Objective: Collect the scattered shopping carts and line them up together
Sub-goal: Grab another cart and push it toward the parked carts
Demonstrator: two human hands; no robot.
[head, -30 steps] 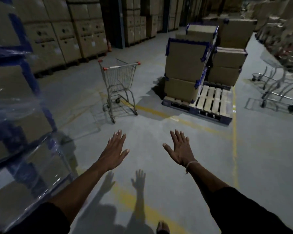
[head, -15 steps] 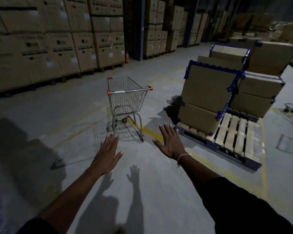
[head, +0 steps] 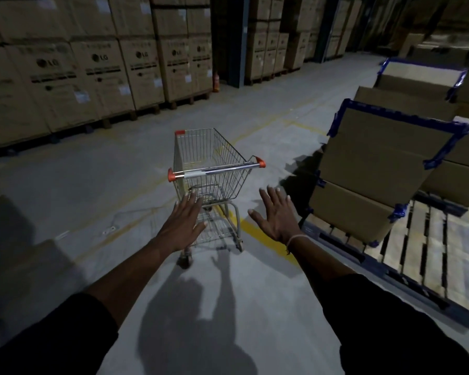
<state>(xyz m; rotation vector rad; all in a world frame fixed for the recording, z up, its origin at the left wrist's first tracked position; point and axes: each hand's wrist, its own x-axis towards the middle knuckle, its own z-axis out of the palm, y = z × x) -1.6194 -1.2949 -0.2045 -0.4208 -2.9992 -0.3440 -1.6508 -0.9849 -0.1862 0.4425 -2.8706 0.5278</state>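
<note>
A wire shopping cart (head: 210, 161) with a silver push bar and red end caps stands on the concrete floor straight ahead, its bar facing me. My left hand (head: 183, 223) is stretched out flat, fingers spread, just short of the bar on its left side and overlapping the cart's lower frame in view. My right hand (head: 278, 215) reaches forward the same way, fingers straight, a little right of and below the bar's right end. Neither hand touches the cart. No other cart is in sight.
A wooden pallet (head: 423, 247) with stacked cardboard boxes (head: 374, 169) edged in blue sits close on the right. Tall stacks of cartons (head: 92, 74) line the far left wall. A yellow floor line (head: 266, 242) runs under the cart. A red extinguisher (head: 216, 82) stands by a pillar.
I have walked closer to the cart, which now fills the middle of the view. Both open hands have come nearer its push bar. The carts seen at the right earlier are out of frame.
</note>
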